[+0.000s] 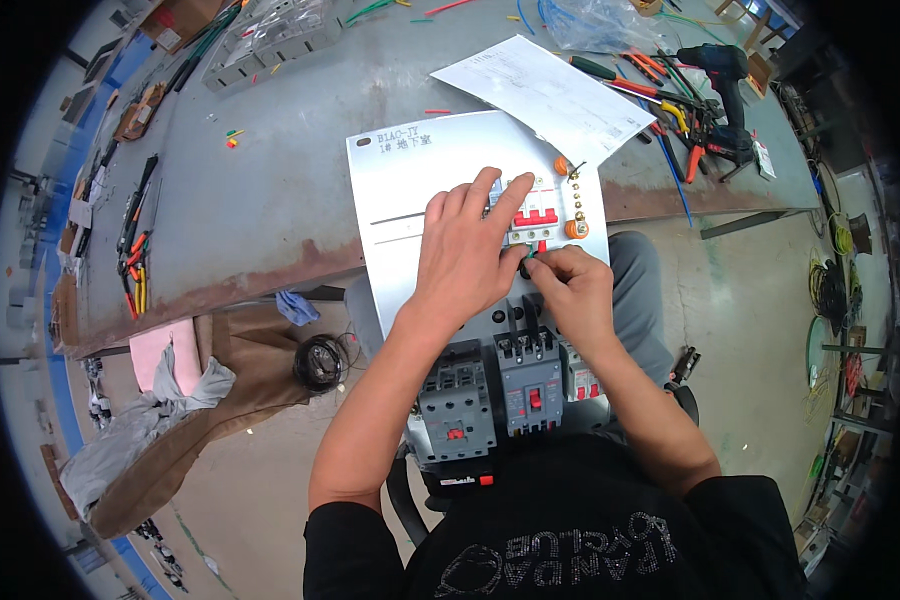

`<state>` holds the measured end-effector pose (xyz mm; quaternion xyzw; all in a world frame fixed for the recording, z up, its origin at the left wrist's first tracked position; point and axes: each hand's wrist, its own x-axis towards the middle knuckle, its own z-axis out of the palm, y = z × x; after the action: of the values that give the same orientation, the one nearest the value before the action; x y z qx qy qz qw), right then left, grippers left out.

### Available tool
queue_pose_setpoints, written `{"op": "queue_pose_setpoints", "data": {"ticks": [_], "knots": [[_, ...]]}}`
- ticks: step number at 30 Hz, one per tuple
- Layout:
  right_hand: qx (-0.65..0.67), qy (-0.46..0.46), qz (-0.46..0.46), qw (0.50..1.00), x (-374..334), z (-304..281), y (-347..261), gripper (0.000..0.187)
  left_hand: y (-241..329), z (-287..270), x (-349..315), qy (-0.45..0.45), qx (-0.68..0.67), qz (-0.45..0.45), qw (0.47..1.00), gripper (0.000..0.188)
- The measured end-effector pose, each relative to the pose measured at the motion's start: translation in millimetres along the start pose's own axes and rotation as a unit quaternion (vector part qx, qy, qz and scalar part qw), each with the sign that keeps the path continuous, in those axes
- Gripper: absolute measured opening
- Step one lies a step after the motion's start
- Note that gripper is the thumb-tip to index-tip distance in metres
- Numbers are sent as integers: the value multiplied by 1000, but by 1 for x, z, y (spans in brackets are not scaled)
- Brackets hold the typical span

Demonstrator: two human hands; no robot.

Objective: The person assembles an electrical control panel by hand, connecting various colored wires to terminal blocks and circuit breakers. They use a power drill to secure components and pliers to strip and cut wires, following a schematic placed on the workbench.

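Note:
A metal mounting plate (390, 170) leans from my lap against the table edge. On it sits a small white breaker with red toggles (537, 217). My left hand (467, 240) lies over the breaker's left side, fingers spread, its thumb close to my right fingertips. My right hand (573, 283) is closed in a pinch just below the breaker's lower terminals, where a bit of green wire (533, 254) shows at the fingertips. Beside it is a short red piece (542, 246). Nearer me on the plate are a dark grey contactor-like block (455, 405) and a grey breaker (530, 385).
A paper sheet (550, 95) overlaps the plate's far edge. A cordless drill (725, 95) and several hand tools (670, 110) lie at the far right. Pliers (135, 250) lie on the table's left. Brass terminal strip (576, 198) has orange insulators. Below hangs brown cloth (240, 370).

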<state>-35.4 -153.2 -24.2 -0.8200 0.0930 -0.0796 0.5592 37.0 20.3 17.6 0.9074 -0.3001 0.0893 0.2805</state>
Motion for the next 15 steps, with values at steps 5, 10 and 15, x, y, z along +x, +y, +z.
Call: {"op": "queue_pose_setpoints", "data": {"ticks": [5,10,15], "knots": [[-21,71,-51,996,-5,13,-4,12,0,8,-2,29,-1,-7,1000,77],[-47,85,-49,994,-4,17,-7,12,0,9,-4,33,-8,-9,999,77],[-79,2,-48,996,1,-1,-8,12,-2,5,-4,27,-12,12,1000,78]]}}
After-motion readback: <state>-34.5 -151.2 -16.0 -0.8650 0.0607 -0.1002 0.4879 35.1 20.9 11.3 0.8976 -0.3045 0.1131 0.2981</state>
